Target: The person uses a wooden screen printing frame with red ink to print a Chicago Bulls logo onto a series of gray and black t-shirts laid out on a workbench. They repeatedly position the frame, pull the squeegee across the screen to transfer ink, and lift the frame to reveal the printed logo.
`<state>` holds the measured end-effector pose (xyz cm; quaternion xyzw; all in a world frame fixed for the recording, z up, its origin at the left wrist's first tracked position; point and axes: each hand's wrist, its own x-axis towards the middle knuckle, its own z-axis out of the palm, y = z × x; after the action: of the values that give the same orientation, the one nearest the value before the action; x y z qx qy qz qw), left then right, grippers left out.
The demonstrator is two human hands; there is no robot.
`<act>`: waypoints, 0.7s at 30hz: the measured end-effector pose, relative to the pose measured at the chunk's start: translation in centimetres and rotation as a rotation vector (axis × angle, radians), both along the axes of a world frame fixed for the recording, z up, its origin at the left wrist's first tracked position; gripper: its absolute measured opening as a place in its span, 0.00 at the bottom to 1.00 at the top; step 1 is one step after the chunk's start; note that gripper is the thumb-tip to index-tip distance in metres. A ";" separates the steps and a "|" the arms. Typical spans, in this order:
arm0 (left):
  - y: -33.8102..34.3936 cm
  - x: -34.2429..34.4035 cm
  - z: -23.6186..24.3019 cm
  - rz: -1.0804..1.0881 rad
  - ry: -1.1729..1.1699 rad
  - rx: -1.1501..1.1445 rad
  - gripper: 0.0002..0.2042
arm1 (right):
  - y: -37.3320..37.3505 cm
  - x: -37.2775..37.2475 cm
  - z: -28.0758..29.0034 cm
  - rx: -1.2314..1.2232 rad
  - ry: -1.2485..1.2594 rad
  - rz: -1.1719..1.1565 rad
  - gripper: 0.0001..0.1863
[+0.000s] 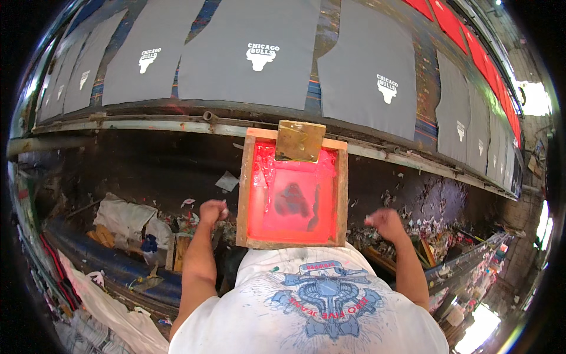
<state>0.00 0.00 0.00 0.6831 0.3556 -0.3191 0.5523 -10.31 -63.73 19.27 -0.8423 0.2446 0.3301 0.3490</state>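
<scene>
A wooden screen frame [243,189] coated inside with bright red ink is at the middle, its near edge by my white-shirted belly; a dark shape shows in its mesh. A yellowish rectangular block [300,138] lies over its far edge. My left hand [213,209] is left of the frame with fingers curled closed. My right hand [383,221] is right of it, also curled. Neither touches the frame; what either holds, if anything, is too small to make out.
A long printing table [194,121] crosses ahead, bearing several grey fabric panels [236,82] with white prints and red panels [483,65] beyond at right. A metal rail edges it. Below lie scraps, wood, a white cloth [124,212] and a dark blue beam [147,283].
</scene>
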 end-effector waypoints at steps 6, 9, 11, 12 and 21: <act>8.2 -6.6 -2.4 0.012 0.265 0.430 0.05 | -3.1 -10.8 -1.8 -0.268 0.743 0.847 0.20; 3.3 -3.6 -4.5 0.128 0.177 0.381 0.06 | -1.5 -10.1 -5.2 -0.370 0.893 0.883 0.23; -3.1 0.6 -4.0 0.264 0.042 0.023 0.08 | -0.4 -6.8 -7.4 -0.339 0.691 0.847 0.22; -6.6 2.9 -2.9 0.378 -0.049 -0.339 0.12 | 0.1 -5.0 -7.8 -0.307 0.539 0.804 0.20; -10.2 8.8 7.8 -0.190 -0.116 -0.383 0.24 | 6.7 5.7 -3.7 0.048 -0.595 0.038 0.29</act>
<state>8.82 -10.16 7.77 0.6134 0.1901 -0.3914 0.6591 -4.56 -57.05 15.55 -0.8980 0.1079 0.0809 0.4189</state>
